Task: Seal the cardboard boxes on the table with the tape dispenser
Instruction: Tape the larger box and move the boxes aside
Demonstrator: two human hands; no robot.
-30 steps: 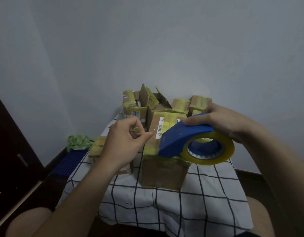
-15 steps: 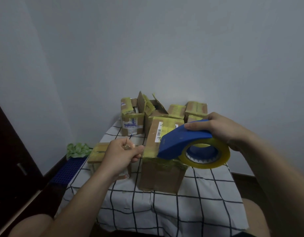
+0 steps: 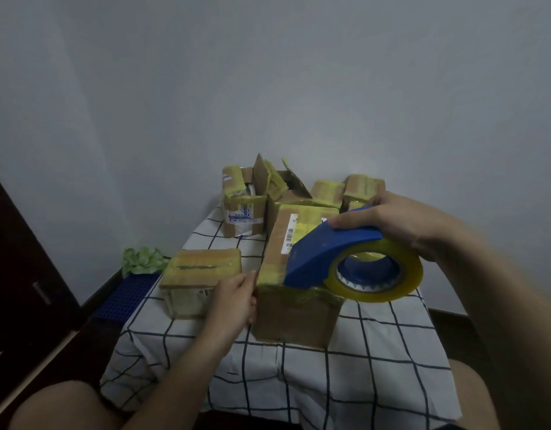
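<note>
Right hand (image 3: pixel 401 221) grips the blue tape dispenser (image 3: pixel 327 252) from above, its nose low over the large cardboard box (image 3: pixel 295 315), at the near top edge. Left hand (image 3: pixel 235 297) touches that box's left near corner; grip unclear. Box sits on the checked tablecloth (image 3: pixel 370 355). Small taped box (image 3: pixel 201 271) just left; more boxes (image 3: pixel 243 209) behind.

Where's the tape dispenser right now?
Head view, right of centre: the right hand grips the tape dispenser from above, its blue nose at the near top edge of the large front cardboard box.
</note>
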